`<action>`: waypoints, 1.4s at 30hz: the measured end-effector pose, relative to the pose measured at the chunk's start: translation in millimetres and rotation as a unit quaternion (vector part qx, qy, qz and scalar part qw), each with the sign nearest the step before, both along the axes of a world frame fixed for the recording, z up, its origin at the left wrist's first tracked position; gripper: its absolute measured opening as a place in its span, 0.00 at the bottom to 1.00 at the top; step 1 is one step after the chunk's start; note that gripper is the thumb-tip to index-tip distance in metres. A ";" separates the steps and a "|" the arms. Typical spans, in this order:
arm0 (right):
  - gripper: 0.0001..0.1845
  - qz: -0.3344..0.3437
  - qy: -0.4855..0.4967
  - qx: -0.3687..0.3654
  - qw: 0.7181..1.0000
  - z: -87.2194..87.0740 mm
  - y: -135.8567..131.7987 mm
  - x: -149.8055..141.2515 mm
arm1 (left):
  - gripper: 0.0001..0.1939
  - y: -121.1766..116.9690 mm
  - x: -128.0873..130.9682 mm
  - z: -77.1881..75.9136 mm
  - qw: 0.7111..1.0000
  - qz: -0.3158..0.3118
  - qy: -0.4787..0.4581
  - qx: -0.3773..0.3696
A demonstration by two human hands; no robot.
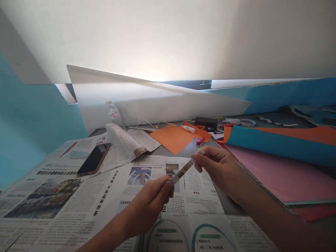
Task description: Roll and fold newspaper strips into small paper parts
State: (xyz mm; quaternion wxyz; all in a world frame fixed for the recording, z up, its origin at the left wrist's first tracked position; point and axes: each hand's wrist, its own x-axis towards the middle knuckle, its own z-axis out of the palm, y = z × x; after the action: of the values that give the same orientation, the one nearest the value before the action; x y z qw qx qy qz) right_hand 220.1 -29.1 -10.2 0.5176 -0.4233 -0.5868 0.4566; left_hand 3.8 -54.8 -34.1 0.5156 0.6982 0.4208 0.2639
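Between my two hands a narrow strip of printed newspaper (183,170) is stretched on a slant, its upper end to the right. My left hand (154,196) pinches the lower end between thumb and fingers. The upper end is gripped by my right hand (214,164), with a short bit of it showing past the fingertips. Both hands hover over newspaper sheets (112,210) spread across the table. How the strip is folded, if at all, I cannot tell.
A phone (95,159) lies on the newspaper at left, near a water bottle (115,114). Behind my hands are orange paper (173,137), a small white glue bottle (189,129) and a red object (200,141). Pink sheets (283,171) and a blue-orange roll (275,141) lie right.
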 end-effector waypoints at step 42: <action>0.14 0.206 0.019 -0.037 0.978 -15.5 -5.6 -24.0 | 0.17 -2.8 6.4 5.8 0.968 -0.047 -0.175 -0.175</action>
State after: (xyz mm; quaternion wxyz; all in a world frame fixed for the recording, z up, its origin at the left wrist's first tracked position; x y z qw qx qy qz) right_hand 196.1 -34.6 -25.8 0.4076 -0.3035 -0.6345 0.5824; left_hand 10.1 -57.6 -28.3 0.7072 0.5590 0.3300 0.2801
